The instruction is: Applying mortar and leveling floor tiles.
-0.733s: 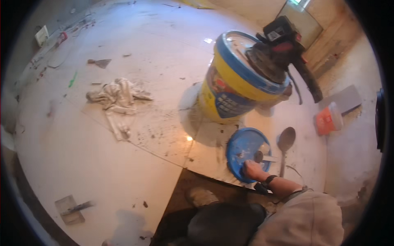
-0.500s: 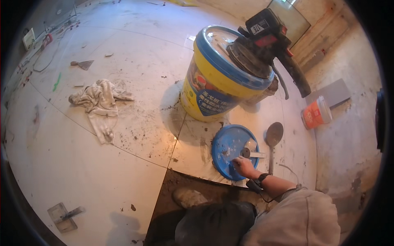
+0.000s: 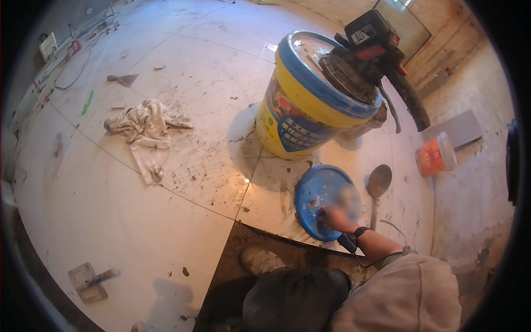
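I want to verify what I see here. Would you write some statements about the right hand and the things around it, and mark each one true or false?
1. The right hand is at the blue lid. True.
2. The dark power tool is in the right hand. False: it rests on top of the yellow bucket.
3. The crumpled cloth lies left of the bucket. True.
4. The ladle lies left of the blue lid. False: it lies to the right.
5. The trowel at lower left lies on the floor. True.

Blue lid (image 3: 311,191) — bucket (image 3: 307,103) yellow, blue-rimmed
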`<action>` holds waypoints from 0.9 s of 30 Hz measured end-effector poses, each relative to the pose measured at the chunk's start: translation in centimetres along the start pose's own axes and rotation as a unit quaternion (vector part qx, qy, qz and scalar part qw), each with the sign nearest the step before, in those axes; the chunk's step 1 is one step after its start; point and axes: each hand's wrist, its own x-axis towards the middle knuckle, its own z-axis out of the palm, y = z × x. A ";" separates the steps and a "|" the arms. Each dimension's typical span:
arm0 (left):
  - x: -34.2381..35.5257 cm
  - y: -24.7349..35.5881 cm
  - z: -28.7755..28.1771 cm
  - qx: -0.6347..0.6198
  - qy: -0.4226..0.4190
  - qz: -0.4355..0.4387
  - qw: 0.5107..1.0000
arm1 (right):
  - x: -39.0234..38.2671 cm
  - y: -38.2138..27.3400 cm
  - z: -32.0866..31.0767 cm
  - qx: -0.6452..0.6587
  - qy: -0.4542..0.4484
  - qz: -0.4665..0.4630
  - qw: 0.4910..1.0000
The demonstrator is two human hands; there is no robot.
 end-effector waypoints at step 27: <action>2.6 -7.5 0.7 -0.031 0.038 0.018 0.999 | -1.2 3.7 5.4 -0.229 0.010 -0.034 0.973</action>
